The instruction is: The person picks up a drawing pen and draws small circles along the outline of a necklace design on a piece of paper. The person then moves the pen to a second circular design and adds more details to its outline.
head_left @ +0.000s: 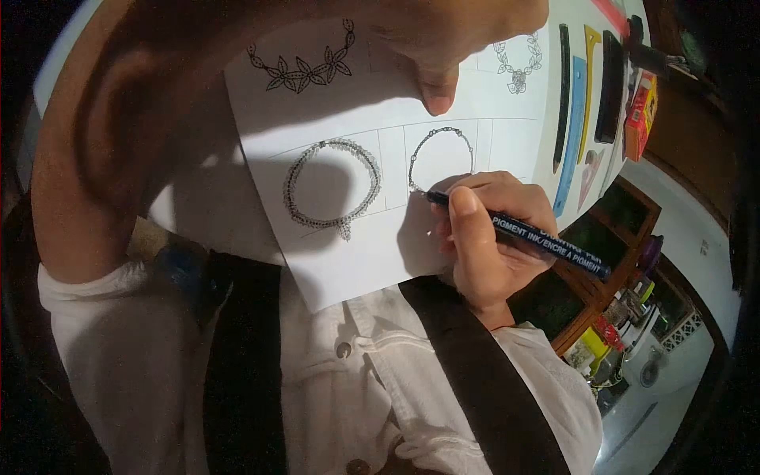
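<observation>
My right hand (495, 245) grips a black drawing pen (546, 245) marked as pigment ink. Its tip touches the white paper (356, 273) at the lower left of a thin necklace drawing (449, 129), whose outline shows small links. To the left on the same sheet is a thicker ring-shaped necklace drawing (293, 186) with a pendant. My left hand (463, 32) rests across the top of the paper, thumb stretched down onto it; its other fingers are partly out of view. Leafy necklace drawings (299, 75) appear at the sheet's upper edge, partly covered by my left arm.
Right of the paper on the white table lie a black strip (562, 95), a blue ruler (570, 134), a yellow ruler (588, 95), a black case (608, 87) and a set square (587, 178). A red and yellow box (640, 115) sits at the table's edge.
</observation>
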A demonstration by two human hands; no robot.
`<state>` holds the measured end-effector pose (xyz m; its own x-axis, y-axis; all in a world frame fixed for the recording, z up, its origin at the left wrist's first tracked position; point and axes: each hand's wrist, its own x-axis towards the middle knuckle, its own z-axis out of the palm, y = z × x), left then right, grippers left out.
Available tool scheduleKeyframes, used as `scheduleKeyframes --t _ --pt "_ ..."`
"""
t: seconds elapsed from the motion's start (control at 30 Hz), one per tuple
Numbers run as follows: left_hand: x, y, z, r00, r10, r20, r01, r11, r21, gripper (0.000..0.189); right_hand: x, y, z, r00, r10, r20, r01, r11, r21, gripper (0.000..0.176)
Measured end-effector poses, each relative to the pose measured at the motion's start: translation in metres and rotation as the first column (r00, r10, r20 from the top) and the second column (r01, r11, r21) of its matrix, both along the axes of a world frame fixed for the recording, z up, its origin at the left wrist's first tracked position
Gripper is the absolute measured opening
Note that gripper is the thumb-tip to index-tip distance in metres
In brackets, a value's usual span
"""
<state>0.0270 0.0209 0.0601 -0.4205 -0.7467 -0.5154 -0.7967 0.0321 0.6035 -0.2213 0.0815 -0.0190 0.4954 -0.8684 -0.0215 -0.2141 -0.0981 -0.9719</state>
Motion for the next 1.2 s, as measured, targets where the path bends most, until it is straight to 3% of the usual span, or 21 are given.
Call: scheduleKeyframes --t 0.07,0.13,0.17,0.23,0.37,0.43,0.47,0.53,0.63,0.87,0.97,1.03,1.07,1.2 --pt "0.0 0.004 -0.005 0.999 0.012 0.036 -0.013 1.0 0.021 0.033 -0.001 -0.001 0.002 0.998 -0.019 0.054 0.015 0.997 0.074 0.008" --pt "0.006 0.015 -0.023 0.997 -0.029 -0.078 0.01 0.974 -0.227 0.034 -0.001 0.001 0.002 1.0 -0.021 0.016 0.02 0.998 0.059 0.008" --pt "0.01 0.005 -0.019 0.997 -0.029 -0.078 0.011 0.974 -0.227 0.034 -0.001 0.003 0.002 0.999 -0.023 -0.025 0.024 0.999 0.042 0.008" --pt "0.008 -0.013 0.0 0.993 -0.097 -0.07 0.103 0.99 0.095 0.034 -0.002 0.003 0.0 0.999 -0.008 -0.041 0.009 1.0 0.009 0.008" --pt "0.004 -0.008 0.0 0.994 -0.096 -0.054 0.1 0.993 0.069 0.035 0.002 0.005 0.0 0.998 -0.013 -0.062 0.011 0.999 -0.041 0.008" --pt "-0.009 0.007 0.001 0.99 0.023 0.137 -0.007 0.994 -0.112 0.035 0.003 0.006 0.0 0.997 -0.014 -0.076 0.01 0.999 -0.048 0.008" --pt "-0.004 0.007 -0.002 0.99 0.023 0.137 -0.008 0.994 -0.112 0.035 0.003 0.006 0.001 0.996 -0.015 -0.09 0.01 0.998 -0.055 0.008" --pt "0.004 0.007 -0.011 0.997 -0.063 -0.032 0.057 0.984 -0.172 0.036 0.003 0.007 0.001 0.996 -0.031 -0.087 0.027 0.999 -0.041 0.009" --pt "0.001 0.006 -0.007 0.999 -0.021 0.035 0.025 0.991 -0.134 0.036 0.002 0.007 0.0 0.996 -0.039 -0.086 0.035 0.998 -0.044 0.009" --pt "-0.003 0.005 -0.006 0.999 -0.036 0.013 0.037 0.992 -0.117 0.039 0.002 0.005 0.002 0.993 -0.004 -0.114 -0.002 0.999 -0.051 0.009" --pt "0.001 0.0 0.002 0.988 -0.033 0.153 0.051 0.992 -0.119 0.04 0.002 0.004 0.005 0.988 0.007 -0.154 -0.014 0.999 -0.044 0.01" --pt "0.016 -0.01 -0.003 0.978 -0.166 -0.128 0.165 0.986 -0.02 0.04 0.002 0.002 0.001 0.987 0.052 -0.154 -0.069 0.991 -0.111 0.008" --pt "0.017 -0.011 -0.004 0.978 -0.166 -0.128 0.165 0.986 -0.02 0.04 0.002 0.001 0.0 0.983 0.096 -0.157 -0.124 0.976 -0.177 0.006" --pt "0.022 -0.015 -0.007 0.976 -0.172 -0.137 0.171 0.985 -0.016 0.039 0.002 0.003 0.001 0.986 0.037 -0.161 -0.056 0.991 -0.118 0.009"
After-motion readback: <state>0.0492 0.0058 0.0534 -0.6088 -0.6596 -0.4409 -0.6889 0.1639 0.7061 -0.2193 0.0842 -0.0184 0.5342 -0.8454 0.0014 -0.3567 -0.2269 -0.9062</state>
